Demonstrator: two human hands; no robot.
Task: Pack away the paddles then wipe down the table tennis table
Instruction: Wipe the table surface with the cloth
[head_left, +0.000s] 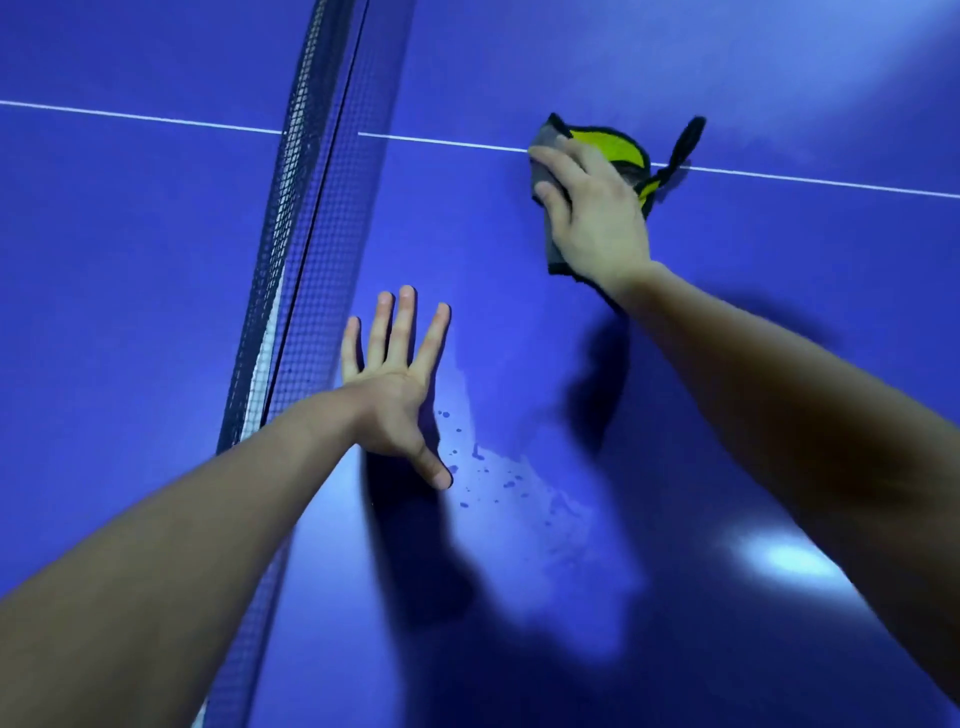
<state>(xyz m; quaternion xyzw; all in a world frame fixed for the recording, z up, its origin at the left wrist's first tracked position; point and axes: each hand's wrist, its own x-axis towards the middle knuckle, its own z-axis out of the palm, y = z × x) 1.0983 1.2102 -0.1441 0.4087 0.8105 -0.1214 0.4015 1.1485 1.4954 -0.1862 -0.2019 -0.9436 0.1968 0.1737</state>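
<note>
Droplets of water (477, 453) lie bodyward of grey-yellow, black-edged cloth (618, 148), beside splayed, empty left hand (395, 384). Right hand (592, 213) presses cloth, fingers flat.

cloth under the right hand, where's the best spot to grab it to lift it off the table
Probably the black loop of the cloth, which sticks out free past the right hand. Pinch it from the far right side; the rest lies flat, pressed to the table.

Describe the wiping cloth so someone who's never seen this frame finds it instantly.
Start at the blue table, right of the net, and follow the white line rightward. The cloth lies across it under the right hand. It is the only yellow-and-grey thing, black-edged.
</note>
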